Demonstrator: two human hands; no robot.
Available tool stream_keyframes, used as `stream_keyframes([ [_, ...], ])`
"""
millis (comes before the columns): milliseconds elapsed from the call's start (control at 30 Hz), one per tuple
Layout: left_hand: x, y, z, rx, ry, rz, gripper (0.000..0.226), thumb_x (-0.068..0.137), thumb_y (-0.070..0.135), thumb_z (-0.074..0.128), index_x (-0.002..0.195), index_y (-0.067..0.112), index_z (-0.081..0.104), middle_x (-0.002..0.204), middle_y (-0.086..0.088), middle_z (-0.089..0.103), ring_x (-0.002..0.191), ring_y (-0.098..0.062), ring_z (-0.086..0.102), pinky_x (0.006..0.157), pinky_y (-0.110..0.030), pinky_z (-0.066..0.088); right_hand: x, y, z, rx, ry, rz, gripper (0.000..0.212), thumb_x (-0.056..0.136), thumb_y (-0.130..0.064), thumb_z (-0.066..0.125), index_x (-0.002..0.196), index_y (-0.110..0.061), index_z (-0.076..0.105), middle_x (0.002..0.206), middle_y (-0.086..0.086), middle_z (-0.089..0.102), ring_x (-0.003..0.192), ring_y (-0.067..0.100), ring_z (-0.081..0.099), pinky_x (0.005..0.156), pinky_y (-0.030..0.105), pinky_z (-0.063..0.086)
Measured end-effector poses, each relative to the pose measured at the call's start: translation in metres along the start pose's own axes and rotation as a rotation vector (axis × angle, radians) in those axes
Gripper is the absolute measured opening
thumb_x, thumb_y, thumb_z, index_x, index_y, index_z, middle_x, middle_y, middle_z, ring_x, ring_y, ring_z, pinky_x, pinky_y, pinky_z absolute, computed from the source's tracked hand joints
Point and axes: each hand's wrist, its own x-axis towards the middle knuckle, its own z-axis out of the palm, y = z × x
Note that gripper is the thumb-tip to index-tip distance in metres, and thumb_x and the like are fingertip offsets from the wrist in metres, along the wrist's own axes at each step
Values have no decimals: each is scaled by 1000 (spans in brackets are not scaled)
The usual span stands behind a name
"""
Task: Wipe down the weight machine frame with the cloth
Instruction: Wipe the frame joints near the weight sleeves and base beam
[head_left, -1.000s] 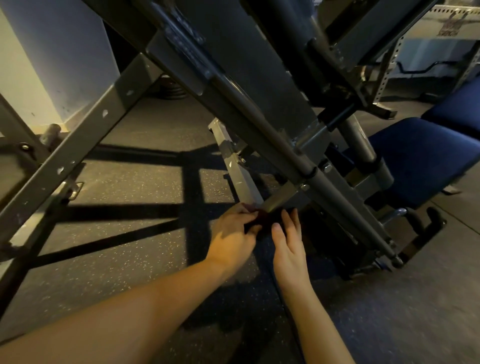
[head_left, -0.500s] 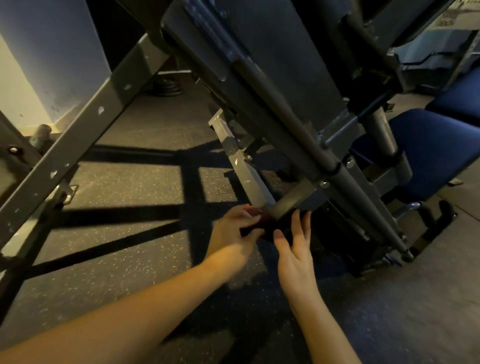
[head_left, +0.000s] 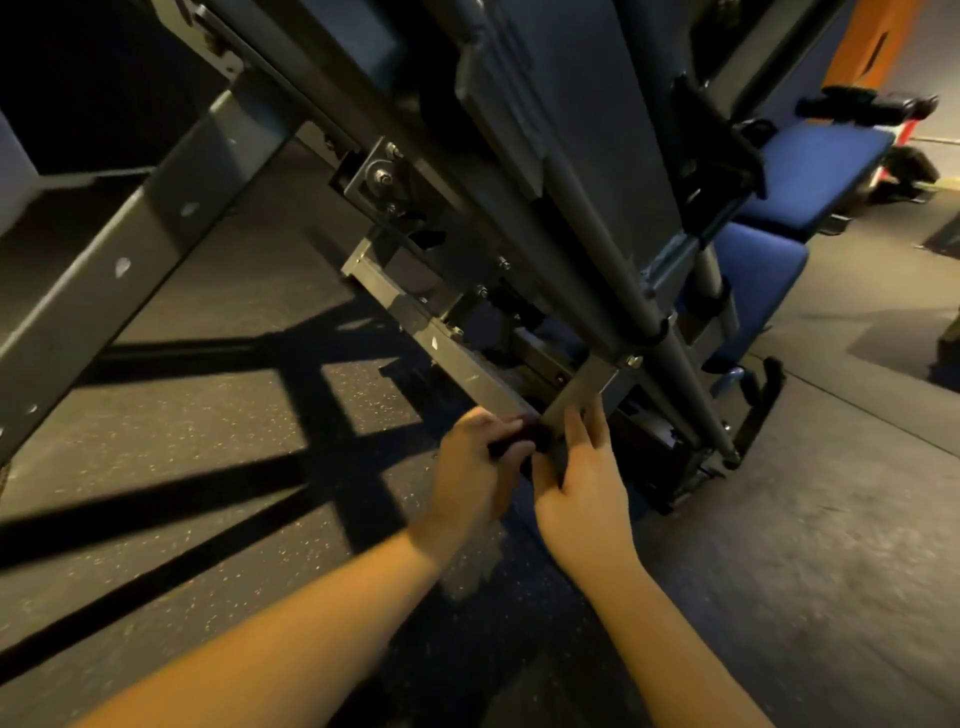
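Both forearms reach forward and down to the low grey bar (head_left: 452, 356) of the weight machine frame (head_left: 587, 218). They meet at the near end of this bar, where a short cross piece (head_left: 574, 397) joins it. The left hand (head_left: 475, 467) is just beside the bar end, with the back of the hand up. Its fingers are curled and grip a dark cloth (head_left: 519, 440), which is bunched against the metal there. The right hand (head_left: 587, 486) is on the other side of the bar end. Its fingers are straight and lie flat against the cross piece, and the thumb touches the cloth. Under the bar is the speckled floor (head_left: 208, 415). Beyond the bar are blue seat pads (head_left: 763, 280).
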Motion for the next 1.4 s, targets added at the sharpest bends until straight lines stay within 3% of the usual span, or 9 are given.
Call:
stream_keyframes([
  [200, 52, -29, -9, -28, 117, -124, 19, 93, 28, 73, 111, 24, 73, 104, 4, 66, 99, -11, 64, 95, -36, 54, 11, 8, -8, -535, -137, -125, 65, 101, -33, 55, 159, -18, 29, 170, 5, 12, 157, 25, 10, 127, 48, 19],
  [367, 106, -55, -38, -6, 148, -230, 27, 91, 26, 76, 116, 15, 77, 113, -7, 71, 109, -23, 66, 97, -35, 51, 8, 8, -6, -657, -95, -197, 68, 91, -39, 69, 150, -13, 47, 165, 12, 28, 151, 32, 29, 123, 53, 25],
  [467, 76, -49, -33, -65, 136, -202, 26, 89, 22, 78, 114, 11, 75, 107, 0, 68, 102, -11, 66, 89, -21, 47, 12, -1, -7, -660, -63, -240, 61, 92, -39, 70, 144, -11, 55, 158, 13, 42, 147, 32, 39, 122, 52, 29],
  [567, 34, -43, -18, -52, 28, -46, 17, 91, 18, 76, 107, 15, 72, 95, 15, 58, 89, 12, 58, 79, -4, 41, 29, -13, -1, -747, -155, -241, 58, 104, -39, 47, 156, -15, 37, 166, 7, 29, 155, 23, 21, 127, 40, 7],
  [767, 75, -71, -20, -36, 194, -35, 24, 90, 25, 77, 110, 12, 78, 99, -2, 68, 95, -16, 66, 82, -16, 44, 44, -6, 10, -851, -215, -253, 57, 107, -39, 38, 158, -14, 31, 167, 5, 26, 157, 20, 12, 119, 31, -12],
  [900, 109, -94, -39, -46, 226, -175, 25, 91, 25, 76, 113, 13, 78, 100, -2, 65, 101, -23, 64, 81, -21, 40, 39, 4, 13, -839, -185, -298, 55, 105, -39, 45, 153, -13, 41, 164, 7, 34, 156, 21, 18, 123, 34, -8],
  [1000, 72, -75, -25, -109, 179, -56, 23, 91, 24, 77, 110, 11, 77, 98, 2, 62, 94, -14, 61, 75, -14, 41, 41, 9, 16, -854, -147, -302, 53, 103, -42, 47, 150, -16, 45, 160, 5, 41, 154, 21, 23, 123, 34, -6],
  [1233, 64, -67, -14, -84, 115, 61, 19, 95, 32, 70, 108, 20, 77, 98, 2, 59, 94, -18, 58, 85, -36, 48, 48, 14, 38, -888, -6, -339, 37, 96, -33, 63, 126, -13, 67, 130, 8, 67, 131, 27, 57, 123, 46, 20],
  [1400, 130, -104, -44, -109, 253, -162, 20, 93, 25, 74, 110, 17, 80, 98, -2, 68, 105, -23, 65, 82, -25, 42, 55, 18, 48, -872, 69, -357, 37, 94, -34, 62, 119, -9, 69, 118, 8, 69, 117, 28, 62, 120, 50, 32],
])
